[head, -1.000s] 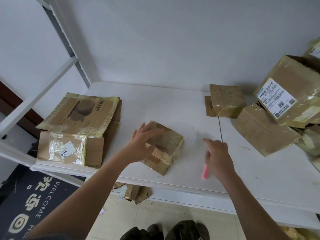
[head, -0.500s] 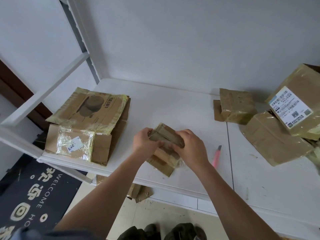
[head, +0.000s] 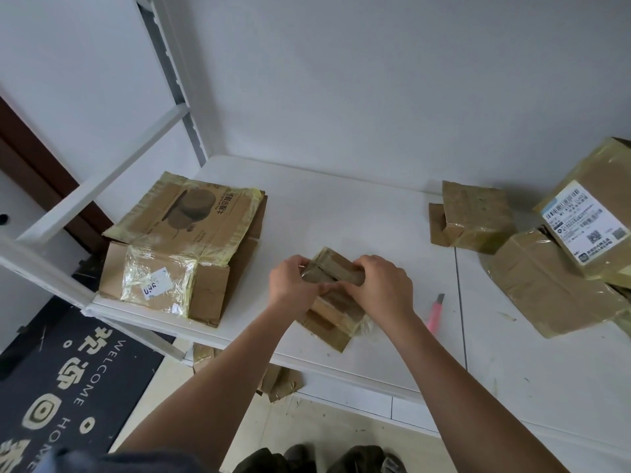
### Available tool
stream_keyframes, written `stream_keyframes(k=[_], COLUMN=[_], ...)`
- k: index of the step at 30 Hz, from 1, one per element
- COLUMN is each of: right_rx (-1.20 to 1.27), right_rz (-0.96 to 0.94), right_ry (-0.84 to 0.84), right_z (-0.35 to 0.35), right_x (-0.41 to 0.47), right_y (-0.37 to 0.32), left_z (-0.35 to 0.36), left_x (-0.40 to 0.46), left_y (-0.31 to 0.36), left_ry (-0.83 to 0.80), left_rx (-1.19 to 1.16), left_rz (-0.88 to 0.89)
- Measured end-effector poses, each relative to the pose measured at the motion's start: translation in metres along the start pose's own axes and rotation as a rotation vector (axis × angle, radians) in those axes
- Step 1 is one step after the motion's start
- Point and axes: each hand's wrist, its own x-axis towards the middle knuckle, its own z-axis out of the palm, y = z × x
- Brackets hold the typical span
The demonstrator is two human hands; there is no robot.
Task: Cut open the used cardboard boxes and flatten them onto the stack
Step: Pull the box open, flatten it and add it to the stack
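On the white desk (head: 358,206), your left hand (head: 293,285) and right hand (head: 380,288) curl their fingers around the small taped box (head: 333,268); fingertips seem tucked underneath, hidden.

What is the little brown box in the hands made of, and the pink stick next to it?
The small brown box looks like matte cardboard wrapped in shiny yellowish tape, which glints and crinkles at its edges. The pink stick seems to be smooth plastic with a grey tip, probably metal: a box cutter. Both the left hand and the right hand grip the box.
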Motion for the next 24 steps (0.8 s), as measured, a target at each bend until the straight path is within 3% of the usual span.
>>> stream_keyframes(k=[9, 15, 17, 20, 24], right_rx=[-0.329, -0.411, -0.264, 0.157, 0.703], right_rz=[-0.171, -0.225, -0.171, -0.049, 0.250], right_ry=[-0.027, -0.005, 0.011, -0.036, 0.012], right_z=[-0.004, -0.005, -0.009, -0.018, -0.013], right_x=[0.004, 0.006, 0.014, 0.025, 0.009], right_y=[-0.012, -0.012, -0.003, 0.019, 0.040], left_z=[-0.003, -0.003, -0.003, -0.002, -0.001], left_x=[0.006, 0.006, 0.005, 0.004, 0.005], left_y=[0.001, 0.000, -0.002, -0.004, -0.005], left_ry=[-0.056, -0.064, -0.070, -0.087, -0.091], left_rx=[0.011, 0.029, 0.031, -0.008, -0.020], left_rz=[0.014, 0.015, 0.023, 0.024, 0.045])
